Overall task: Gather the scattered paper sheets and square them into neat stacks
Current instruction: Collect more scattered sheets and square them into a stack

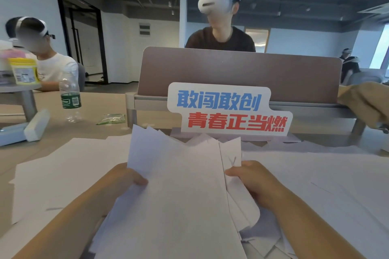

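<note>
Paper sheets (181,185) fill the lower middle of my feed as one uneven bundle, raised off the table (52,132) and leaning away from the camera. Their top edges fan into ragged points just below the sign. The left hand (124,178) grips the bundle's left edge with its thumb pressed across the front; the fingers are hidden behind the paper, so I cannot tell how they lie. The right hand (254,181) pinches the right edge the same way, thumb on the front. A few sheets curl and sag beneath that hand. Both forearms come up from the bottom corners of the frame.

More loose sheets (63,164) lie flat and overlapping on the table at the left of the bundle, and others spread across the right side of the frame.

Behind the bundle, mid-frame, I see a white standing sign (227,109) with blue and red characters, set in front of a brown desk divider (242,73). A person in a dark shirt (221,38), wearing a white headset, is beyond the divider. At the left a clear plastic bottle (70,94) with a green label stands on the table. A small green packet (111,119) lies to its right and a white box (36,125) to its lower left. In the upper left, a person in a white shirt (52,67) sits behind a yellow-lidded jar (25,71).
</note>
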`<control>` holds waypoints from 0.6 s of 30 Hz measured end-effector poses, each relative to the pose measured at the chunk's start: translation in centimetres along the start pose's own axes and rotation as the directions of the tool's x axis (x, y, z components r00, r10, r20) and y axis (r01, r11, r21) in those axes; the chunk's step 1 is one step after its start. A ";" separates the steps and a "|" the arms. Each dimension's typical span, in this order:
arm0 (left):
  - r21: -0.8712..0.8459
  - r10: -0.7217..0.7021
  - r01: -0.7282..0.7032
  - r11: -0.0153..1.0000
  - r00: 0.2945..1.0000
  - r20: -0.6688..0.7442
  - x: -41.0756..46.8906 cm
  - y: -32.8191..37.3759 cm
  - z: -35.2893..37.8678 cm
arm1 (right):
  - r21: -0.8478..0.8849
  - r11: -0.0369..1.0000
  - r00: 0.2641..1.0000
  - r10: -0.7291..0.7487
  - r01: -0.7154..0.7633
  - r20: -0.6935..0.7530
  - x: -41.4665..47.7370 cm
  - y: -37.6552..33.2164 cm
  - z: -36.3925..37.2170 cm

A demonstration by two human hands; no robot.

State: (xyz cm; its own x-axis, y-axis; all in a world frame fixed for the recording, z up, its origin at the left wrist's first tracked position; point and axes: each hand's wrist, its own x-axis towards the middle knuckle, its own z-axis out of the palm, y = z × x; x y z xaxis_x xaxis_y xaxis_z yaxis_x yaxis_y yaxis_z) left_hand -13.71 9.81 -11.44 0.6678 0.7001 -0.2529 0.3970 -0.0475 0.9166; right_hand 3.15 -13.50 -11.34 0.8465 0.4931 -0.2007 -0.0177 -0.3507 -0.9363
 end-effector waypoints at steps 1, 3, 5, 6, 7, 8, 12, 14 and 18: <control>-0.003 0.002 -0.002 1.000 1.000 -0.001 0.0 0.0 0.0 | -0.016 1.000 1.000 -0.003 0.003 -0.018 -0.1 0.2 0.1; -0.013 0.009 -0.009 1.000 1.000 0.009 -0.3 0.2 -0.1 | -0.033 0.999 0.998 0.013 -0.015 -0.063 -0.3 0.5 0.1; -0.025 0.019 -0.019 1.000 1.000 0.014 -0.5 0.3 -0.2 | -0.037 0.999 0.988 0.022 -0.028 -0.153 -0.2 0.3 -0.8; -0.024 0.020 -0.020 1.000 1.000 0.015 -0.6 0.4 -0.2 | -0.014 1.000 0.976 0.020 -0.024 -0.218 0.1 0.2 -1.7; -0.031 0.021 -0.021 0.999 1.000 0.010 -0.7 0.3 -0.3 | 0.026 1.000 0.959 0.018 -0.012 -0.282 0.4 -0.1 -2.8; -0.038 0.023 -0.023 0.999 1.000 0.002 -0.8 0.4 -0.3 | 0.068 0.998 0.944 0.016 0.007 -0.330 0.4 -0.5 -3.9; -0.060 0.033 -0.034 0.998 0.999 -0.018 -0.9 0.5 -0.1 | 0.186 0.983 0.966 0.039 0.009 -0.254 -0.3 -0.5 -6.0; -0.047 0.047 -0.046 0.998 0.999 0.002 -1.0 0.6 0.2 | 0.145 0.987 0.984 0.085 -0.062 -0.156 -0.7 0.4 -5.5; -0.029 0.063 -0.062 0.998 0.998 0.026 -1.1 0.4 0.7 | -0.098 0.994 0.951 0.007 -0.040 -0.310 -1.4 1.3 -5.4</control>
State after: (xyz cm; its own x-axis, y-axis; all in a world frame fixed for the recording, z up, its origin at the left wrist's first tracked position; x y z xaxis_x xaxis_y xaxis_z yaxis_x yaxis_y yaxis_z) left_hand -13.90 8.51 -11.02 0.7075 0.6770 -0.2028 0.3367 -0.0705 0.9390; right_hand 4.78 -18.94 -10.71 0.9696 0.2194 -0.1084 0.0010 -0.4464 -0.8948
